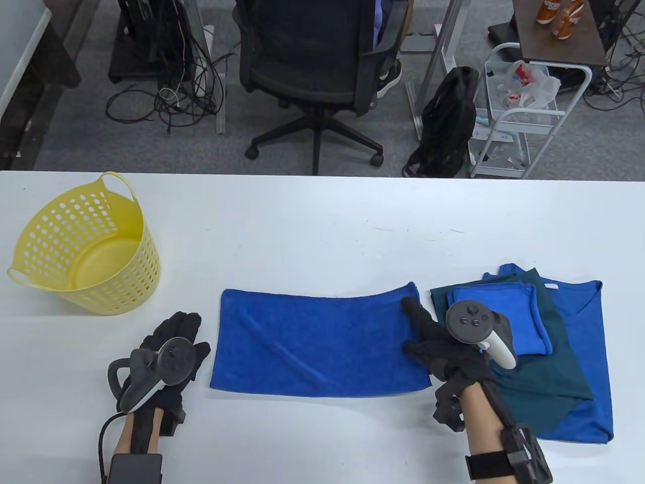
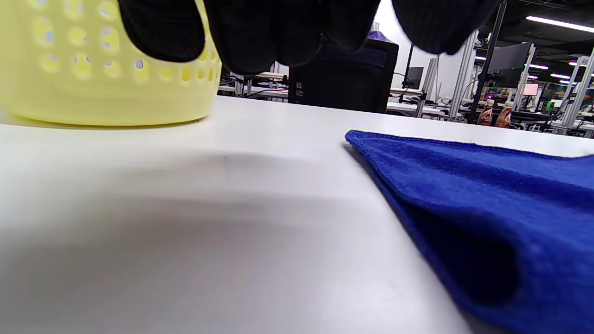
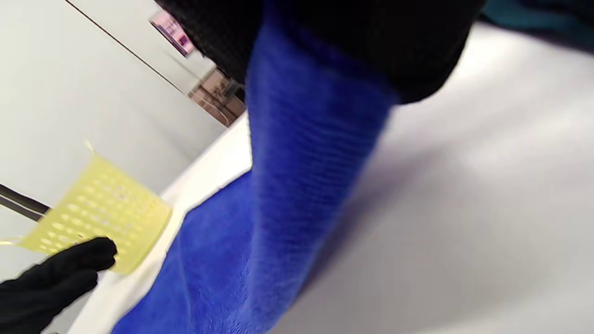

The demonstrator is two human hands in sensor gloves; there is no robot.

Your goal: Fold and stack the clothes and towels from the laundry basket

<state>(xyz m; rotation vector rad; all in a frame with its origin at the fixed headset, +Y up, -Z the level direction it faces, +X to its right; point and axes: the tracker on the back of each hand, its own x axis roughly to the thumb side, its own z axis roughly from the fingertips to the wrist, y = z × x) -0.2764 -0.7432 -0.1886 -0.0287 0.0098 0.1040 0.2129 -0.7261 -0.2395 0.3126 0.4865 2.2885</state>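
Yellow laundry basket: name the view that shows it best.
Table view: the yellow laundry basket shows whole, rim, handles and inside, nothing visible in it. Left wrist view shows only its blurred lower wall behind the fingers; right wrist view a small tilted piece.

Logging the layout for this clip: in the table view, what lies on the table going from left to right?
yellow laundry basket → left hand → blue towel spread flat → right hand at the towel's right end → stack of folded clothes

right hand (image 1: pixel 443 348): covers blue towel (image 1: pixel 317 343) right edge, grip unclear | stack (image 1: pixel 554 363): lower layers overlapped | right wrist view: blurred
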